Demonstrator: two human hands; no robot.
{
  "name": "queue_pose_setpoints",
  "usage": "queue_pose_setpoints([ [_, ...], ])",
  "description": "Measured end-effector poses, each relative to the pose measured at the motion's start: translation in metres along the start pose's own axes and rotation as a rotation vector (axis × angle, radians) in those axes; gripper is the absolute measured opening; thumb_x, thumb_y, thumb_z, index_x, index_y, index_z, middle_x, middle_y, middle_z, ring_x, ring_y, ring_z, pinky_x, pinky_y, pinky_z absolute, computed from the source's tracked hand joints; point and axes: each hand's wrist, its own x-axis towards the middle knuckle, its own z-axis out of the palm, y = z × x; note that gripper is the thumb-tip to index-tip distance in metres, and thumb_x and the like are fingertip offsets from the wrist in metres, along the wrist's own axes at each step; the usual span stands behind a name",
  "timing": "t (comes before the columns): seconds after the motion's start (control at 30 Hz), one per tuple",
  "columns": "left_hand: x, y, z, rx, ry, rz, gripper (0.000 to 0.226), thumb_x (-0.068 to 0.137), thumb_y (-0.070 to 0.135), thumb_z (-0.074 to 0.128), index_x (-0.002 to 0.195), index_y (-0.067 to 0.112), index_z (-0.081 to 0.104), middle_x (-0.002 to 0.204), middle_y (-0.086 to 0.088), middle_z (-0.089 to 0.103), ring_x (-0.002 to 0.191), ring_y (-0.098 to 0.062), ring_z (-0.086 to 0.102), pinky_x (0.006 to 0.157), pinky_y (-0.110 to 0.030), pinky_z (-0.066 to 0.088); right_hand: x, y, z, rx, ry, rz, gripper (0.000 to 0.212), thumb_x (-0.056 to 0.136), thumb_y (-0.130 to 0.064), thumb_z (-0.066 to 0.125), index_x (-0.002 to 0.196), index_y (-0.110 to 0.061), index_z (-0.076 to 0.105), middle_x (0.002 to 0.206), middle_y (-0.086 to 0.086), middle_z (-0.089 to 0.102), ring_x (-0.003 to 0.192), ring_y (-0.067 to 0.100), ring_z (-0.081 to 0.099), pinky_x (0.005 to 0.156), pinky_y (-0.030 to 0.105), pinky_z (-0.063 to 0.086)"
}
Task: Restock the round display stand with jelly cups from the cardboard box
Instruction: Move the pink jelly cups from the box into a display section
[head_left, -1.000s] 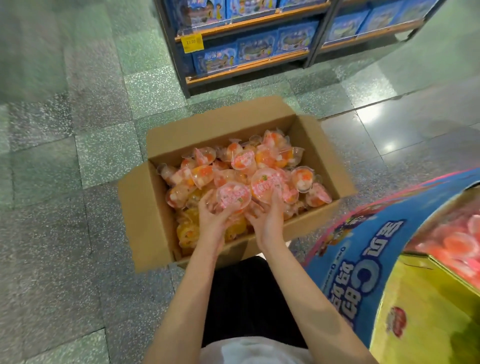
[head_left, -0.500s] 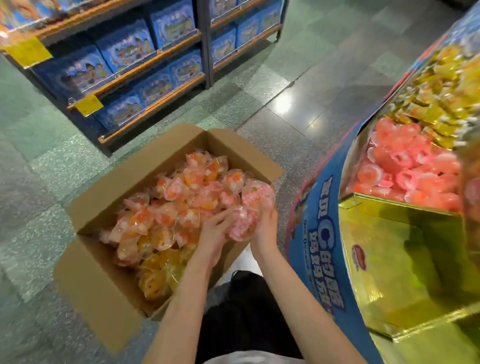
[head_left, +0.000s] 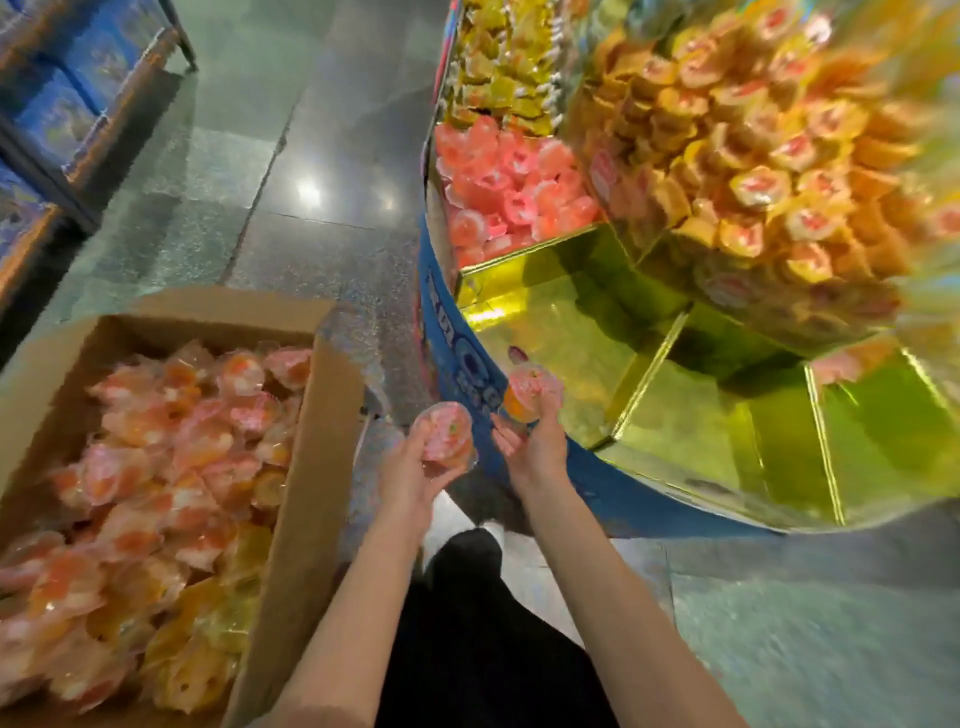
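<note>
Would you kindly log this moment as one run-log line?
left hand: holds cup | right hand: holds cup at stand rim | box: still stocked | near compartment: bare

I see pink-and-orange jelly cups (head_left: 156, 467) in a brown cardboard box (head_left: 306, 519), a gold-lined display stand (head_left: 675, 415) with a blue rim, grey speckled floor (head_left: 311, 156).
</note>
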Motion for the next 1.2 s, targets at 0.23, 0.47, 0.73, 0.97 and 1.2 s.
queue_pose_setpoints([
  [0.23,-0.014,-0.066,0.083,0.075,-0.161,-0.107,0.033,0.097,0.026,0.055,0.122,0.005,0.053,0.113,-0.012,0.060,0.105,-0.029,0.058,0.080,-0.044,0.052,0.003,-0.072,-0.119,0.150,0.142,-0.152,0.023,0.100,-0.024,0.049,0.117,-0.010,0.055,0.094,0.007,0.063,0.081,0.020,0.062,0.066,0.024,0.051],
  [0.47,-0.035,-0.152,0.172,0.167,-0.248,-0.203,0.024,0.089,0.006,0.063,0.113,0.001,0.058,0.124,-0.018,0.060,0.115,-0.029,0.058,0.080,-0.037,0.055,0.009,-0.132,-0.238,0.246,0.187,-0.205,0.036,0.098,-0.019,0.053,0.128,0.001,0.050,0.105,0.017,0.061,0.100,0.032,0.062,0.091,0.041,0.050],
  [0.73,-0.081,-0.263,0.281,0.163,-0.286,-0.198,0.029,0.093,0.015,0.061,0.121,0.015,0.056,0.129,-0.012,0.056,0.118,-0.028,0.053,0.085,-0.034,0.052,0.039,-0.202,-0.371,0.311,0.211,-0.140,0.034,0.103,-0.019,0.043,0.133,-0.003,0.045,0.110,0.018,0.054,0.092,0.030,0.060,0.089,0.038,0.049],
  [0.97,-0.102,-0.326,0.354,0.177,-0.259,-0.165,0.029,0.089,0.019,0.066,0.117,0.014,0.057,0.114,-0.007,0.060,0.105,-0.021,0.059,0.087,-0.034,0.052,0.074,-0.256,-0.459,0.309,0.182,-0.132,0.038,0.103,-0.021,0.042,0.134,0.001,0.043,0.102,0.016,0.059,0.087,0.024,0.060,0.076,0.033,0.052],
  [1.2,-0.091,-0.364,0.424,0.198,-0.275,-0.137,0.035,0.088,0.014,0.066,0.121,0.008,0.057,0.104,-0.006,0.064,0.096,-0.019,0.063,0.089,-0.035,0.053,0.133,-0.315,-0.512,0.249,0.196,-0.087,0.038,0.103,-0.018,0.043,0.134,0.004,0.043,0.107,0.017,0.058,0.099,0.030,0.059,0.091,0.039,0.048],
])
